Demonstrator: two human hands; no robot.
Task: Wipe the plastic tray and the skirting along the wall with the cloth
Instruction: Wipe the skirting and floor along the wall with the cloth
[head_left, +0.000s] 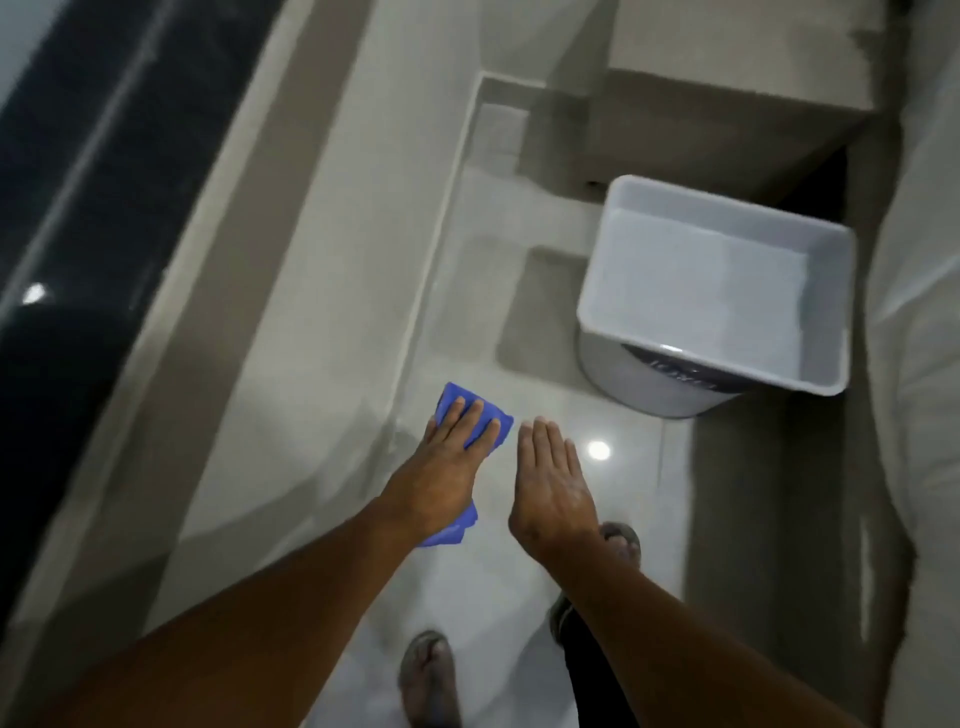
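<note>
A blue cloth (451, 400) lies under my left hand (447, 462), whose fingers are stretched flat over it; the cloth shows past the fingertips and below the wrist. The hand and cloth hover over the line where the pale skirting (441, 249) meets the glossy floor. My right hand (553, 483) is held out beside it, flat, fingers together, holding nothing. A white plastic tray (592, 291) stands to the right, resting on top of a round white bin; its inside looks bare.
A grey cabinet (727, 104) fills the far corner behind the tray. A bed edge with pale bedding (919, 364) runs down the right. A dark glass panel (78, 182) lines the left wall. My sandalled feet (431, 675) stand on the tiled floor.
</note>
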